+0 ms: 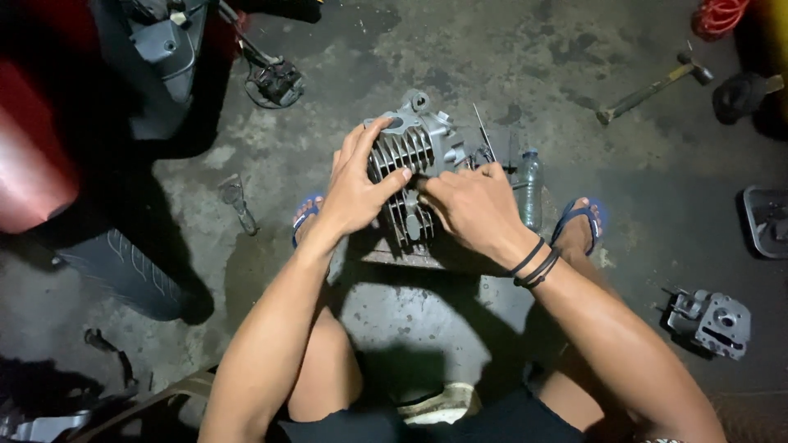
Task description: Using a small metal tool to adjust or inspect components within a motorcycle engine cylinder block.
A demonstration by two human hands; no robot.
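Your left hand (355,184) is wrapped over the near side of the finned engine cylinder (410,160), fingers spread across the top and thumb pressed against the fins, so it has a firm hold on it. Your right hand (472,205) is closed against the cylinder's lower right side, fingertips curled in at the fins; whether they pinch anything small there, you can't tell from here. The cylinder is grey cast metal, with rows of deep cooling fins and a round lug at its far end, grimy in the grooves. It sits on the concrete floor (427,312) between your feet in blue sandals (584,217). A plastic bottle (531,187) stands just beside it, and a hammer (652,89) lies well apart.
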